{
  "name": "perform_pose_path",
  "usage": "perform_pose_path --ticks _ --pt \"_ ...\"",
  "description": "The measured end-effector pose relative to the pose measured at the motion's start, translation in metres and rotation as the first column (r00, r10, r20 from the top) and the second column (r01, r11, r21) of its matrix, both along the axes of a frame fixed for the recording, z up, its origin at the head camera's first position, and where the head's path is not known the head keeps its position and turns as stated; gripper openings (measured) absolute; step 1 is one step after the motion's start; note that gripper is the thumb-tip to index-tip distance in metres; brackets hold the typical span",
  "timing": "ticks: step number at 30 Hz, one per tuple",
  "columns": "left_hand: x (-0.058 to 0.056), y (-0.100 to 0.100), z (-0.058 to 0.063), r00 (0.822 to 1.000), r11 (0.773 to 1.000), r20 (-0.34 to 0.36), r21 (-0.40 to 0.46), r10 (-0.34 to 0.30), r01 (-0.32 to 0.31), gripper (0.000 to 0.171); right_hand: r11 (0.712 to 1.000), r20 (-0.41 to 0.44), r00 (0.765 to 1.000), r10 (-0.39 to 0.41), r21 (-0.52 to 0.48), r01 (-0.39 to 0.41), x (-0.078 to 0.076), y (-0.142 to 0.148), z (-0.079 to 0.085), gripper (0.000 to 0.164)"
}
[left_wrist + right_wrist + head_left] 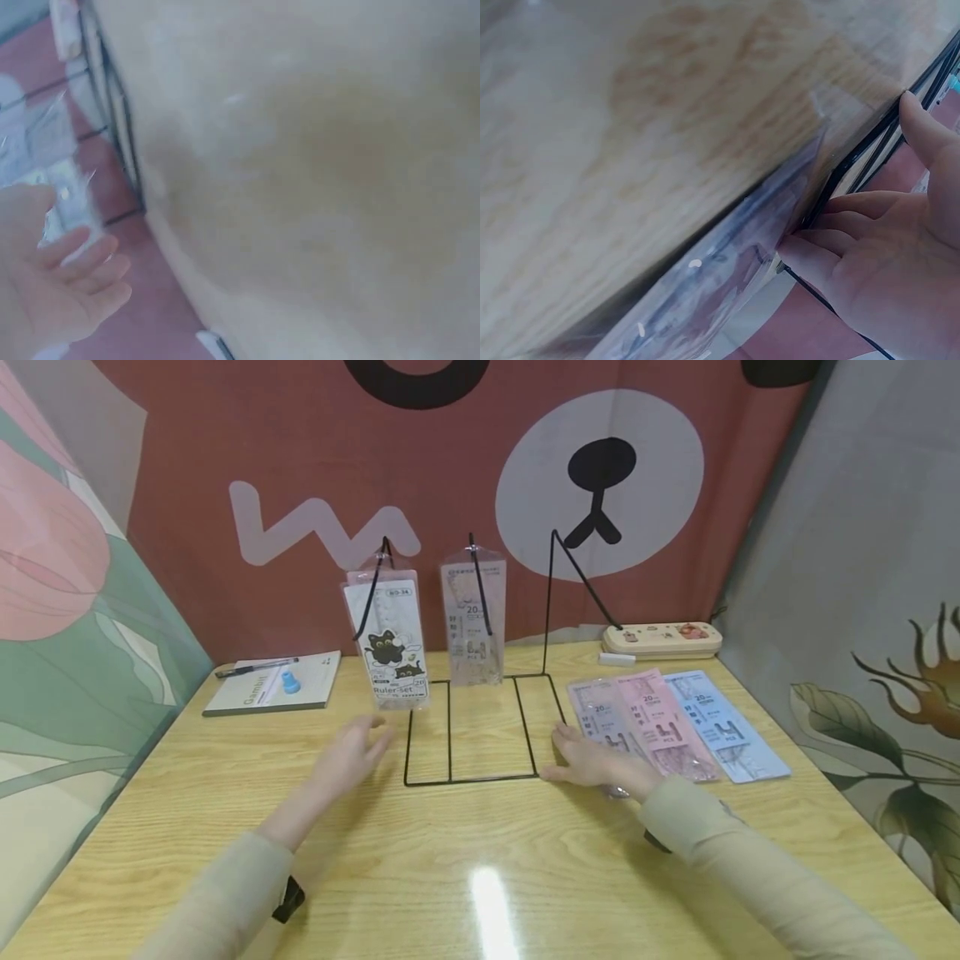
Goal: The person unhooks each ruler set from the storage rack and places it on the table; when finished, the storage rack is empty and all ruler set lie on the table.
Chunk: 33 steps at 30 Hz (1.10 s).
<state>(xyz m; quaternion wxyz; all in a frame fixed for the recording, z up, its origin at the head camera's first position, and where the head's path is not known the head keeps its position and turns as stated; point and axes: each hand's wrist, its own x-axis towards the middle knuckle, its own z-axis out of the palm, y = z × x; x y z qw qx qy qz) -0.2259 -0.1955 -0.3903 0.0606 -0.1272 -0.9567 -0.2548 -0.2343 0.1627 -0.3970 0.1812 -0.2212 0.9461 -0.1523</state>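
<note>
The left hand [348, 758], loose and empty, was near a pack [388, 647] while the right hand [596, 760], unclenched, touched the rack [450, 735].

Yellowish wood-grain table [450, 835], notepad [318, 681] at back left, black wire rack [450, 735] mid-table, grey packet [600, 714], pink packet [663, 727], blue packet [723, 727] at right, cream case [663, 643], white block [617, 658] behind.

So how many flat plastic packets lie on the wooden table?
3: a pale grey plastic packet, partly hidden by the right hand; a pink plastic packet beside it; a light blue plastic packet furthest right. More may lie underneath.
</note>
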Motion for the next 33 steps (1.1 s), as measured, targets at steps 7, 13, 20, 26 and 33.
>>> perform_pose_path --ticks 7,13,20,26,33 --pt "-0.025 -0.01 0.023 0.978 0.921 -0.081 0.358 0.194 -0.153 0.046 1.0 0.006 1.0 -0.002 -0.01 0.002 0.001 0.002 0.003 0.082" --pt "-0.041 -0.011 0.028 0.982 0.853 0.042 0.489 0.184 -0.181 0.05 1.0 0.006 1.0 0.009 -0.009 -0.009 0.0 0.001 0.002 0.083" --pt "-0.048 -0.006 0.024 0.983 0.837 0.126 0.515 0.136 -0.182 0.042 1.0 0.001 1.0 0.006 -0.008 -0.006 0.0 0.0 0.001 0.083" --pt "-0.047 -0.002 0.02 0.986 0.816 0.133 0.556 0.104 -0.161 0.038 1.0 0.007 1.0 0.009 0.001 -0.01 0.0 0.0 0.001 0.083" --pt "-0.031 -0.004 0.016 0.993 0.809 0.086 0.576 0.083 -0.117 0.031 1.0 0.012 1.0 0.01 -0.011 -0.01 0.001 -0.001 0.003 0.082"
